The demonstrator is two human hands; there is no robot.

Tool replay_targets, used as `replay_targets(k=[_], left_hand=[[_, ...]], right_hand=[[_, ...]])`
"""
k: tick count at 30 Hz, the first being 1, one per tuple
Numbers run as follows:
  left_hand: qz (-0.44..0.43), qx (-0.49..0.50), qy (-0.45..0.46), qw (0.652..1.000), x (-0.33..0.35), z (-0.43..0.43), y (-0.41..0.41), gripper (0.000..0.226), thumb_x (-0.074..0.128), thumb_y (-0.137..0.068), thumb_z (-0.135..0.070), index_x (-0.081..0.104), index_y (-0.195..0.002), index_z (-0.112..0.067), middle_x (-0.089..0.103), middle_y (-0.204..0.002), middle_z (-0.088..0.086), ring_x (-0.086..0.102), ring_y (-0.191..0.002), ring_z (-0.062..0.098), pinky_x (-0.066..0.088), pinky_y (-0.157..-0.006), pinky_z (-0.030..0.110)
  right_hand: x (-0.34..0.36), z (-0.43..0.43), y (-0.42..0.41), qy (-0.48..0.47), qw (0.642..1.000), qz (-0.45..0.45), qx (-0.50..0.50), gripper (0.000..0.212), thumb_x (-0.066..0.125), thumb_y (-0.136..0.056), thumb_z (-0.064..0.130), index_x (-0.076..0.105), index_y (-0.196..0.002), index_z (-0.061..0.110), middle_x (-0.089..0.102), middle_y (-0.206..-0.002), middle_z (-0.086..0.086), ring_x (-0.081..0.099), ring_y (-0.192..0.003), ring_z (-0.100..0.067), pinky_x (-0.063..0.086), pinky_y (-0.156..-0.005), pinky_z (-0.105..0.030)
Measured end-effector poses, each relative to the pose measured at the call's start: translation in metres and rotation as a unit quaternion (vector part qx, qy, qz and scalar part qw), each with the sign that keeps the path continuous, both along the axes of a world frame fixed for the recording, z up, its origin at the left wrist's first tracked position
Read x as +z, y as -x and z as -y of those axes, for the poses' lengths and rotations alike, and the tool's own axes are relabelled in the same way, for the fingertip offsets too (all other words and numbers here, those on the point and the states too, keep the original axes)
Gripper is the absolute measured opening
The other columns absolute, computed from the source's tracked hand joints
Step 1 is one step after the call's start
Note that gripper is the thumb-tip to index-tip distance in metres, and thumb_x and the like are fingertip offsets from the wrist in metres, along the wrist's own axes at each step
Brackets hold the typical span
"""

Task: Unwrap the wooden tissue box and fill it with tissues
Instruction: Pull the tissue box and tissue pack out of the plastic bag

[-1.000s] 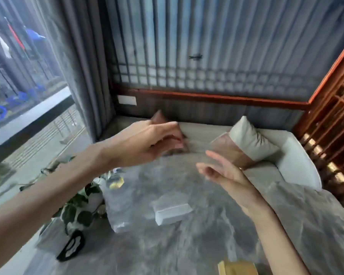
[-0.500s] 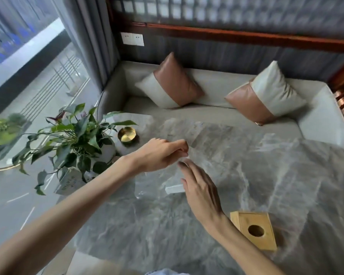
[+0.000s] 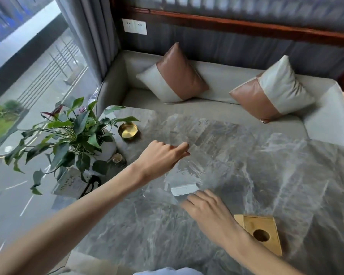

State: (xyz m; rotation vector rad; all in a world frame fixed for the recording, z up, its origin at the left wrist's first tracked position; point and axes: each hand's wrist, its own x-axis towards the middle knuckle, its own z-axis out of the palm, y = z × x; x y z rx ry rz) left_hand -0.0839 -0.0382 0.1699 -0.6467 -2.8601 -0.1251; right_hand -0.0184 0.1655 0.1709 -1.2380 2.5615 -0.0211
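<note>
In the head view, the box (image 3: 260, 233) sits at the lower right of the frame on the grey worktop (image 3: 286, 175). It is bare wood with a round hole on top, so the unwrapping looks done. The tissues (image 3: 184, 189), a small white pack, lie in the middle of the frame. A clear wrap (image 3: 189, 167) lies around them, and its edges are hard to see.

The left hand (image 3: 163, 157) is just above the middle. Its grip is closed, with thumb and finger pinching the wrap. The right hand (image 3: 207, 209) has a loose grip. Its fingers are bent, with the tips just beside the tissues, and it holds nothing that I can see.

I think the step is getting the tissues out of the wrap. To do it well, the left hand should lift the wrap up and away. The right hand should take the pack by its sides without squashing it. The box is near, right behind the right wrist. I cannot tell how it opens.

A plant (image 3: 68, 135), a gold dish (image 3: 128, 131) and a small jar (image 3: 118, 159) stand at the left, close to the left arm. A sofa (image 3: 326, 120) with two pillows is at the top. Only the right arm lies between the tissues and the box. The slippery wrap could drag the pack along.
</note>
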Motion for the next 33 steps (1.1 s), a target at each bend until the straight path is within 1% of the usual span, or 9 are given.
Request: replay_targets(k=[2, 4, 6, 8, 11, 16, 20, 27, 33], left_hand=[[0.002, 0.005, 0.002, 1.0, -0.003, 0.0, 0.0, 0.024, 0.034, -0.104, -0.041, 0.042, -0.105, -0.019, 0.075, -0.078, 0.004, 0.064, -0.059, 0.04, 0.036, -0.043, 0.032], [0.004, 0.009, -0.008, 1.0, -0.003, -0.002, -0.001, 0.027, 0.031, -0.104, -0.042, 0.044, -0.106, -0.019, 0.077, -0.086, 0.002, 0.064, -0.06, 0.04, 0.038, -0.043, 0.032], [0.0, 0.008, -0.009, 1.0, 0.0, -0.006, -0.005, 0.028, 0.037, -0.102, -0.039, 0.05, -0.099, -0.015, 0.075, -0.079, 0.0, 0.06, -0.051, 0.039, 0.037, -0.038, 0.03], [-0.007, 0.004, -0.022, 1.0, 0.006, -0.012, -0.009, 0.027, 0.053, -0.097, -0.035, 0.057, -0.086, -0.011, 0.069, -0.064, 0.0, 0.05, -0.04, 0.04, 0.031, -0.032, 0.026], [0.005, 0.01, -0.046, 0.999, 0.007, -0.018, -0.013, 0.03, 0.061, -0.094, -0.034, 0.058, -0.08, -0.008, 0.063, -0.056, 0.002, 0.045, -0.039, 0.041, 0.03, -0.032, 0.026], [0.086, 0.033, -0.096, 0.991, 0.003, -0.022, -0.008, 0.038, 0.039, -0.1, -0.047, 0.053, -0.098, -0.012, 0.068, -0.073, 0.004, 0.06, -0.062, 0.039, 0.035, -0.048, 0.033], [0.103, 0.02, -0.12, 0.987, 0.005, -0.014, 0.0, 0.037, 0.038, -0.1, -0.047, 0.052, -0.099, -0.013, 0.07, -0.076, 0.005, 0.062, -0.068, 0.038, 0.043, -0.052, 0.037], [0.124, 0.028, -0.103, 0.987, -0.001, 0.001, 0.005, 0.041, 0.032, -0.099, -0.052, 0.049, -0.102, -0.015, 0.071, -0.078, 0.005, 0.063, -0.069, 0.037, 0.051, -0.059, 0.044], [0.146, 0.014, -0.108, 0.983, -0.004, -0.006, 0.005, 0.04, 0.034, -0.098, -0.052, 0.049, -0.102, -0.016, 0.069, -0.077, 0.004, 0.063, -0.07, 0.037, 0.041, -0.054, 0.035]], right_hand=[[0.0, -0.004, -0.001, -0.027, 0.998, 0.057, -0.003, 0.032, 0.076, -0.059, 0.007, 0.067, -0.084, 0.025, 0.068, -0.08, 0.007, 0.065, -0.078, -0.015, 0.049, -0.071, -0.026], [0.001, -0.005, -0.001, -0.038, 0.985, 0.168, -0.024, 0.016, 0.056, -0.088, 0.027, 0.062, -0.104, 0.026, 0.069, -0.102, 0.002, 0.06, -0.102, -0.021, 0.046, -0.086, -0.034], [0.004, -0.001, 0.003, 0.004, 0.972, 0.222, -0.08, 0.018, 0.04, -0.091, 0.029, 0.055, -0.101, 0.026, 0.066, -0.101, -0.002, 0.057, -0.104, -0.026, 0.046, -0.081, -0.039], [-0.002, 0.01, 0.015, 0.032, 0.973, 0.19, -0.125, 0.029, 0.04, -0.084, 0.013, 0.058, -0.104, 0.023, 0.065, -0.103, -0.007, 0.059, -0.102, -0.03, 0.048, -0.076, -0.039], [-0.033, 0.045, 0.041, -0.05, 0.981, 0.128, -0.133, 0.038, 0.042, -0.084, -0.006, 0.059, -0.115, 0.008, 0.065, -0.112, -0.014, 0.059, -0.109, -0.031, 0.048, -0.081, -0.037], [-0.119, 0.094, 0.069, -0.225, 0.968, 0.023, -0.111, 0.032, 0.045, -0.096, 0.002, 0.056, -0.125, 0.01, 0.058, -0.129, -0.007, 0.055, -0.122, -0.023, 0.045, -0.096, -0.03], [-0.168, 0.091, 0.078, -0.292, 0.95, 0.025, -0.11, 0.038, 0.038, -0.099, 0.001, 0.053, -0.133, 0.007, 0.054, -0.137, -0.014, 0.053, -0.125, -0.032, 0.047, -0.095, -0.04], [-0.213, 0.073, 0.092, -0.291, 0.946, 0.019, -0.145, 0.043, 0.039, -0.098, -0.002, 0.037, -0.141, -0.005, 0.05, -0.141, -0.019, 0.048, -0.13, -0.031, 0.046, -0.098, -0.039], [-0.218, 0.09, 0.099, -0.312, 0.938, 0.01, -0.152, 0.049, 0.05, -0.097, 0.015, 0.04, -0.144, 0.007, 0.048, -0.142, -0.014, 0.043, -0.133, -0.031, 0.046, -0.101, -0.043]])
